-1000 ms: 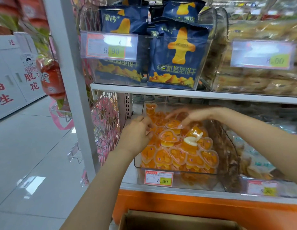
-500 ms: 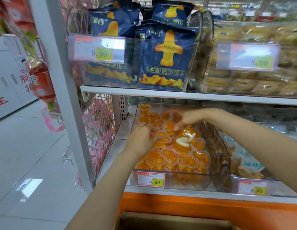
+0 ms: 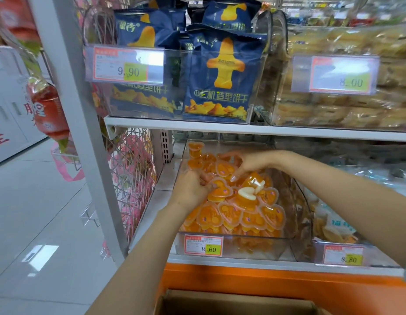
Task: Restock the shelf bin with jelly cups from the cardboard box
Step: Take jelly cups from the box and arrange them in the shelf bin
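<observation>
Over the bin point(image 3: 254, 246), left hand point(image 3: 190, 189) grips a jelly cup point(image 3: 218, 192); right hand point(image 3: 252, 163) unclear

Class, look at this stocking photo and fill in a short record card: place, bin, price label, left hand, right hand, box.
place: lower level of a shop shelf
bin: clear shelf bin, heaped with orange heart-shaped jelly cups; one pale cup lies on top
price label: 8.60, on the bin's front
left hand: fingers curled on one of the jelly cups at the pile's left side
right hand: arched over cups towards the back of the pile; hold unclear
box: cardboard box, open, below the shelf; contents not visible
</observation>
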### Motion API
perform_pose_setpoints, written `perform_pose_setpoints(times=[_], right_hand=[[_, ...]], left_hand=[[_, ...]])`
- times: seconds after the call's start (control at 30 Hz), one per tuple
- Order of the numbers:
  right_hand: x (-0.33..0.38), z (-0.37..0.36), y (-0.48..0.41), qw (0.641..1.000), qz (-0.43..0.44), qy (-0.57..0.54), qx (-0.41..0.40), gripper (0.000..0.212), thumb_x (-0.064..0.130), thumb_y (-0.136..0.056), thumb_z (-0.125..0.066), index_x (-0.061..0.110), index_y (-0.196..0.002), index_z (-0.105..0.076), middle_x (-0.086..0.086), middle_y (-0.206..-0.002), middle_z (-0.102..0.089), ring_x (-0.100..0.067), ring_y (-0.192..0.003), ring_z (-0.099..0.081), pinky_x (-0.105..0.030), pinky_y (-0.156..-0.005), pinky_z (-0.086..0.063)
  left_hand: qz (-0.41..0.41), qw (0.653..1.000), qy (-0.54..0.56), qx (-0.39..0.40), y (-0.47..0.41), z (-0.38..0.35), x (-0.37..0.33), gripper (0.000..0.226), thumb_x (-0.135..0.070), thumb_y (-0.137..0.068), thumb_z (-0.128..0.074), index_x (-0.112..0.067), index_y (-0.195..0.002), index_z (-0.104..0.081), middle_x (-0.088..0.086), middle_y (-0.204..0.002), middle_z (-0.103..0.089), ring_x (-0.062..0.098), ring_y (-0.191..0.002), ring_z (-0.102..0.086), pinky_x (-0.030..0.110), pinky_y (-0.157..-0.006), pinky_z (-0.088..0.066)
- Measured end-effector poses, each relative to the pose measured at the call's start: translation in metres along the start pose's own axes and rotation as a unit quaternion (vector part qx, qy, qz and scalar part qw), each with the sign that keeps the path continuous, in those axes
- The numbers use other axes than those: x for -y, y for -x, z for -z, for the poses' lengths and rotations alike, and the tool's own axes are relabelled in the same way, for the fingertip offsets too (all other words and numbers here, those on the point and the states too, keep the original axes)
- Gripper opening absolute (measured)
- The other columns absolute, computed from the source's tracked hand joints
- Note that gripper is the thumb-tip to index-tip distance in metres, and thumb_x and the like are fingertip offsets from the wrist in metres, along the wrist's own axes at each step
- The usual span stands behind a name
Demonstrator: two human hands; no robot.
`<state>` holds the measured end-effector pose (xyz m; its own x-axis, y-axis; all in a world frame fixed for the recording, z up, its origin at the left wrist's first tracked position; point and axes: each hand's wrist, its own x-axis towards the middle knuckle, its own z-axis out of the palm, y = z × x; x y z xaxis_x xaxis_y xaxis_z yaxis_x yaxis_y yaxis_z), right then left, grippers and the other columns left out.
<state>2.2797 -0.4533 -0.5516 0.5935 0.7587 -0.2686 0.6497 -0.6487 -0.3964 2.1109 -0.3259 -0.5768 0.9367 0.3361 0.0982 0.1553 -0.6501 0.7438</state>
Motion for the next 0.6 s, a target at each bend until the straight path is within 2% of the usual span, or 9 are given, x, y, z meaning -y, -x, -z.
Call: perform_pose_setpoints(times=[0.07, 0.17, 0.3, 0.37, 0.43, 0.6], right_hand=[[0.0, -0.003, -0.004, 1.0, 0.001, -0.028, 0.003, 0.085, 0.03, -0.077, -0.077, 0.029, -0.147, -0.028, 0.001, -0.149, -0.035, -0.019, -0.131, -0.04, -0.037, -0.11, -0.037], [0.002, -0.006, -0.007, 0.998, -0.002, -0.055, 0.0, 0.076, 0.027, -0.08, -0.074, 0.026, -0.144, -0.033, 0.002, -0.141, -0.042, -0.019, -0.125, -0.046, -0.035, -0.106, -0.04], [0.003, -0.003, -0.007, 0.994, -0.025, -0.109, 0.013, 0.058, 0.027, -0.084, -0.069, 0.021, -0.135, -0.042, -0.004, -0.13, -0.054, -0.018, -0.108, -0.057, -0.032, -0.096, -0.047], [0.006, 0.001, -0.013, 0.993, -0.03, -0.09, -0.069, 0.06, 0.034, -0.082, -0.071, 0.019, -0.133, -0.045, -0.003, -0.123, -0.055, -0.016, -0.101, -0.055, -0.027, -0.086, -0.048], [0.008, 0.003, -0.025, 0.984, -0.046, -0.068, -0.155, 0.062, 0.036, -0.078, -0.074, 0.016, -0.131, -0.048, -0.002, -0.119, -0.055, -0.017, -0.101, -0.053, -0.027, -0.083, -0.047], [0.014, -0.003, -0.055, 0.972, -0.074, -0.115, -0.19, 0.067, 0.034, -0.076, -0.076, 0.012, -0.132, -0.046, -0.007, -0.127, -0.054, -0.022, -0.109, -0.053, -0.033, -0.09, -0.047]], left_hand=[[0.009, 1.0, 0.008, 0.004, -0.003, -0.002, 0.002, 0.012, -0.023, -0.087, -0.065, -0.014, -0.085, -0.057, 0.004, -0.081, -0.062, 0.022, -0.076, -0.062, 0.024, -0.057, -0.043], [0.033, 0.998, 0.039, 0.023, -0.003, -0.002, 0.001, 0.02, -0.015, -0.089, -0.061, -0.017, -0.072, -0.05, 0.005, -0.067, -0.06, 0.019, -0.061, -0.059, 0.021, -0.048, -0.041], [0.052, 0.994, 0.085, 0.037, 0.0, 0.001, 0.0, 0.024, -0.006, -0.092, -0.055, -0.014, -0.071, -0.048, 0.007, -0.063, -0.06, 0.007, -0.041, -0.054, 0.014, -0.035, -0.036], [0.054, 0.992, 0.109, 0.038, 0.0, 0.001, 0.0, 0.023, -0.005, -0.092, -0.055, -0.012, -0.071, -0.048, 0.008, -0.063, -0.06, 0.006, -0.038, -0.052, 0.013, -0.034, -0.035], [0.055, 0.99, 0.126, 0.032, 0.001, 0.003, 0.001, 0.024, -0.006, -0.092, -0.056, -0.012, -0.07, -0.049, 0.008, -0.062, -0.059, 0.007, -0.038, -0.052, 0.014, -0.035, -0.036], [0.067, 0.987, 0.148, 0.013, -0.002, 0.009, 0.006, 0.014, -0.009, -0.091, -0.058, -0.007, -0.078, -0.053, 0.008, -0.064, -0.06, 0.004, -0.036, -0.051, 0.016, -0.037, -0.039]])
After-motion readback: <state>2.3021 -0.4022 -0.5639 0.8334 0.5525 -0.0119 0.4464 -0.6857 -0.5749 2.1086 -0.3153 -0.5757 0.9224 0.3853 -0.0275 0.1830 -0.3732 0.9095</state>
